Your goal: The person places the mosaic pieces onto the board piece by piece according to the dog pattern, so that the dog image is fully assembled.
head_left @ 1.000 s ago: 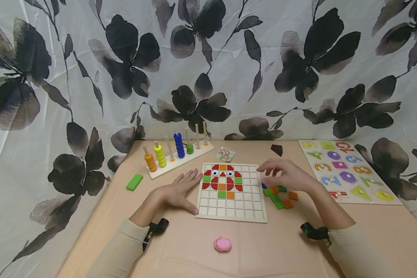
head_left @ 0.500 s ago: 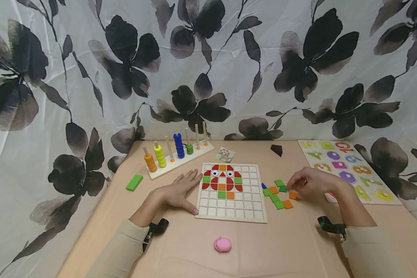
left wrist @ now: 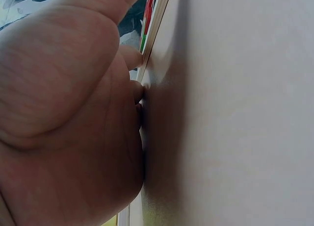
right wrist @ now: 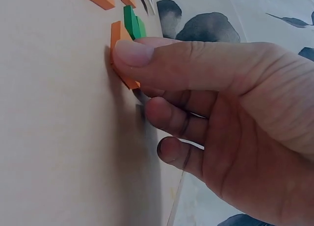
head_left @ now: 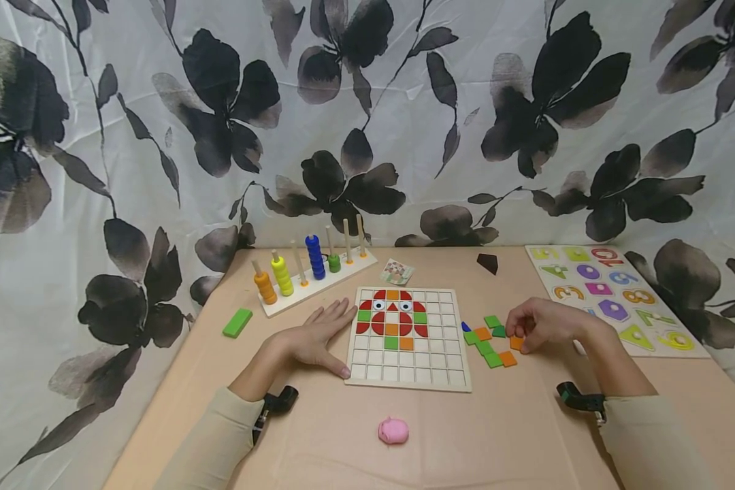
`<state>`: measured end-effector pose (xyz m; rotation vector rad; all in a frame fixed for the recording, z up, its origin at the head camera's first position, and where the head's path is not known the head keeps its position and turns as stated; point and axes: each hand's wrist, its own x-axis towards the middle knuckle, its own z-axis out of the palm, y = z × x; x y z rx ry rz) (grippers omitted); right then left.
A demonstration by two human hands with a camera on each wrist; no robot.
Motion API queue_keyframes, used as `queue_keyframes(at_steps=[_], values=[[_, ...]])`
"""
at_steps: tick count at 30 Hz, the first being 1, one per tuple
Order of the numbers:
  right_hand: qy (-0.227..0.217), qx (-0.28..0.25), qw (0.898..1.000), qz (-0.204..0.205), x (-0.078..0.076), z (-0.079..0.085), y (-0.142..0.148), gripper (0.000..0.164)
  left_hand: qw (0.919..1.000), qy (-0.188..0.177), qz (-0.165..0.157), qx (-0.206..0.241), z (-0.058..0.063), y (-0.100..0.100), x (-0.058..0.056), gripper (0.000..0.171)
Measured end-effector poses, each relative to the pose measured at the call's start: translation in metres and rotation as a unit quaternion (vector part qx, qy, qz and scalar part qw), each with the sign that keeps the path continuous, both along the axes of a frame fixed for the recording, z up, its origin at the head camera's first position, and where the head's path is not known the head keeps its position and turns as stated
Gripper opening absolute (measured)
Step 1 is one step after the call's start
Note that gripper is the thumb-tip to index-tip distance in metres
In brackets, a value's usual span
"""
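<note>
A person's R hand (head_left: pixel 554 323) pinched an orange square tile (head_left: pixel 517 343) btwn thumb & fingers, to the R of the white grid board (head_left: pixel 361 371); whether the tile was clear of the bench (head_left: pixel 318 442) couldn't be told. The L hand (head_left: pixel 309 340) lay w/ fingers spread, its thumb at the board's near L corner. Main risk, prob.: a slip, as the tile was small & offered little edge to grip. The dark green tile (head_left: pixel 499 331) sat just beside the R fingers & could get knocked. Over the board, a low fingertip might shift the red rounded pcs (head_left: pixel 363 328); a shove from the L thumb could skew the board.
</note>
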<state>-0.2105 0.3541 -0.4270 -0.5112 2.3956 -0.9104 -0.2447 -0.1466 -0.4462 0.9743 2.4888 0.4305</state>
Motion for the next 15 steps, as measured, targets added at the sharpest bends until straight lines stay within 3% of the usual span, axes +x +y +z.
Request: queue_keyframes(at_steps=[4,15], values=[[0.007,0.0,1.0,-0.011,0.0,0.002,-0.002,0.027,1.0,0.0,-0.003,0.002,0.0,-0.001,0.0,0.127],[0.08,-0.04,0.995,-0.045,-0.003,0.011,-0.011,0.013,1.0,0.006,-0.007,-0.001,0.0,-0.002,-0.001,0.125]])
